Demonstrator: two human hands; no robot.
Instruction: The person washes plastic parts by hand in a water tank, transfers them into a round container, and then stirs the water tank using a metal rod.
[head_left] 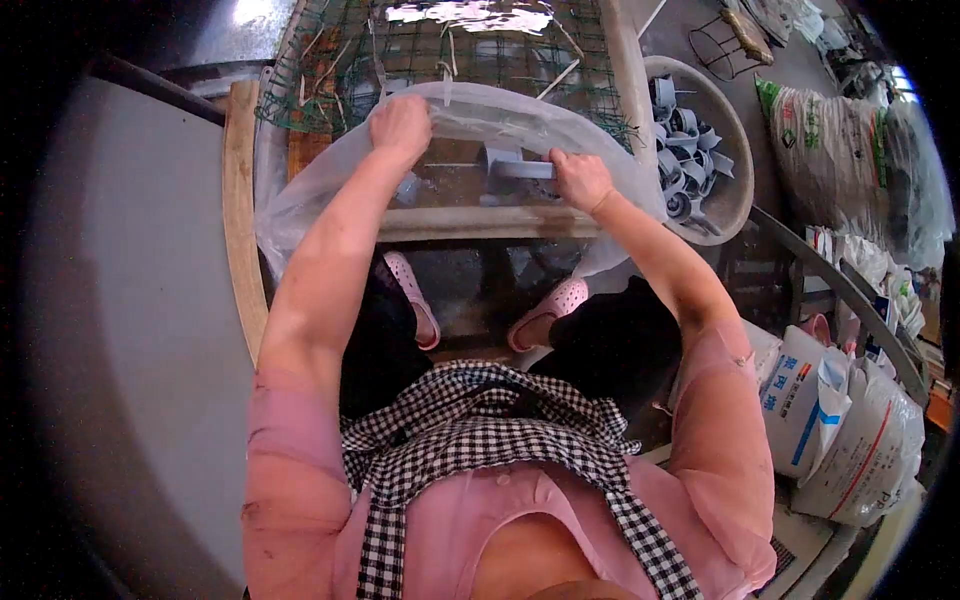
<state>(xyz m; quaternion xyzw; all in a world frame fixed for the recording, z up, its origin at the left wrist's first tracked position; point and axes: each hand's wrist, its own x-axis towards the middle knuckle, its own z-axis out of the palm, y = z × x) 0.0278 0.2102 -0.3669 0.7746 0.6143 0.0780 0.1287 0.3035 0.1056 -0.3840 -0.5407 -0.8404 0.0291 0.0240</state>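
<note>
A large clear plastic bag (500, 110) is spread in front of me, its mouth arched over a tray-like frame. My left hand (400, 130) is closed around the bag's upper edge. My right hand (583, 180) grips the end of a grey plastic part (515, 170), which has a round collar and a flat arm. That part is at the bag's mouth; whether it is fully inside I cannot tell. Another grey piece (407, 187) shows blurred through the film beside my left forearm.
Green wire netting (480, 60) covers the far side of the frame. At right stands a round tub (740, 190) holding several grey parts with dark wheels. White printed sacks (800, 400) and a large woven sack (830, 150) are further right. A grey panel (150, 300) lies left.
</note>
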